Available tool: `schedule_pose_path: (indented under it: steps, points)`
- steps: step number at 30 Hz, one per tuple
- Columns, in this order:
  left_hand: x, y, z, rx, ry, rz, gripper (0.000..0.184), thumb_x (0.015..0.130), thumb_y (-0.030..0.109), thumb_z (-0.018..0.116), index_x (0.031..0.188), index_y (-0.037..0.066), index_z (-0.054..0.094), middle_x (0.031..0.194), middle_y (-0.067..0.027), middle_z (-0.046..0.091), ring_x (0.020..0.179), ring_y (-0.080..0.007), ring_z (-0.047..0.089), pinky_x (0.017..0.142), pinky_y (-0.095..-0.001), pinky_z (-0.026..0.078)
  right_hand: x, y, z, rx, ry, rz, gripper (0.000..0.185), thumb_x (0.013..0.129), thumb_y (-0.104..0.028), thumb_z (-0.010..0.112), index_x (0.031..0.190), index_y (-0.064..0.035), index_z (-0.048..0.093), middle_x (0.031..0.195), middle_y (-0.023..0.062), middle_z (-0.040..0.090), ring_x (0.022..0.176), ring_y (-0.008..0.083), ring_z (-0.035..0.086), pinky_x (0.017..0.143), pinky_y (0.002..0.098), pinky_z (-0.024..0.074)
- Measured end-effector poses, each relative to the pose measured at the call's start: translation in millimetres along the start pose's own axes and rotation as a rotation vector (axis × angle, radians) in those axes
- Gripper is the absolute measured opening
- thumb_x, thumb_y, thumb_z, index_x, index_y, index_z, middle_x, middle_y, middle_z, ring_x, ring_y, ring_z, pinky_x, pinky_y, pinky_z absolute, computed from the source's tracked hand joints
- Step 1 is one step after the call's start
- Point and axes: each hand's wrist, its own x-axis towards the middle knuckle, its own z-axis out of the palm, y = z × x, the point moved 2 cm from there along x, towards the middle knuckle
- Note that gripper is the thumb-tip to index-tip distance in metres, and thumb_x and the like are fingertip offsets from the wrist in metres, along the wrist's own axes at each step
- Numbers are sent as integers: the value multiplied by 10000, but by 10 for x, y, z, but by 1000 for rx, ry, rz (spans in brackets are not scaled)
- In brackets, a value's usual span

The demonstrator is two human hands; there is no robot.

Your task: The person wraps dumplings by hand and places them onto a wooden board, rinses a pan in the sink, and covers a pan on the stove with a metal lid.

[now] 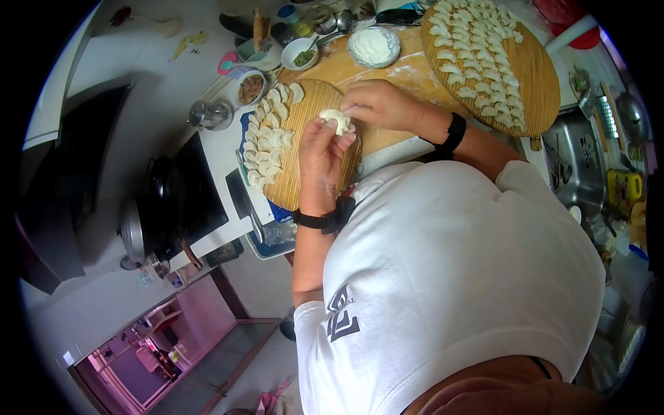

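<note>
A pale dumpling [337, 121] is held between both hands over a round wooden board [295, 183]. My left hand [321, 149] cradles it from below with fingers curled around it. At the dumpling's upper right edge, the fingers of my right hand [373, 104] are pinched together. Several shaped dumplings [266, 145] lie in rows along the left part of the same board. A bowl of white flour [373, 47] stands beyond my right hand, on a floured wooden surface [408, 77].
A larger round board [536, 83] covered with dumplings sits at upper right, beside a metal sink [577, 159]. Bowls of brownish filling [250, 88] and chopped greens [299, 54] stand at the back. A cleaver [242, 200] lies left of the near board, close to a black stovetop [200, 187].
</note>
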Motion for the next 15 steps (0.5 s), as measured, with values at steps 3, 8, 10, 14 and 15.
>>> schedule_pose_path:
  steps: [3,8,10,14,15]
  points:
    - [10,-3,-3,10,-50,-40,145,900,70,583,1038,50,544,976,-117,639,821,-239,657,724,-342,576,-20,-27,0,-72,-13,-27,135,838,-136,602,909,-21,616,861,134,602,805,318,593,719,370,482]
    - [-10,-1,51,-15,5,-47,156,900,61,574,1052,37,548,955,-124,638,802,-243,655,685,-333,579,-56,15,-1,-45,-16,-16,133,849,-136,610,917,-23,620,853,126,604,813,304,597,719,358,478]
    - [-11,1,40,-30,23,-46,158,900,52,565,1055,20,551,946,-130,635,793,-243,654,659,-322,581,-71,32,-29,59,5,51,138,855,-140,614,931,-24,624,862,120,610,826,289,606,723,348,479]
    - [-10,-29,26,7,13,-57,161,901,57,567,1057,19,553,931,-126,635,760,-234,652,642,-308,576,-69,57,-67,5,10,24,141,858,-137,618,945,-26,627,876,114,615,837,277,612,730,339,479]
    - [-8,-28,32,40,4,-65,160,903,62,566,1055,15,553,924,-124,635,743,-228,649,632,-299,571,-63,56,-68,21,-6,2,143,855,-138,621,946,-28,629,874,115,613,829,281,609,727,341,478]
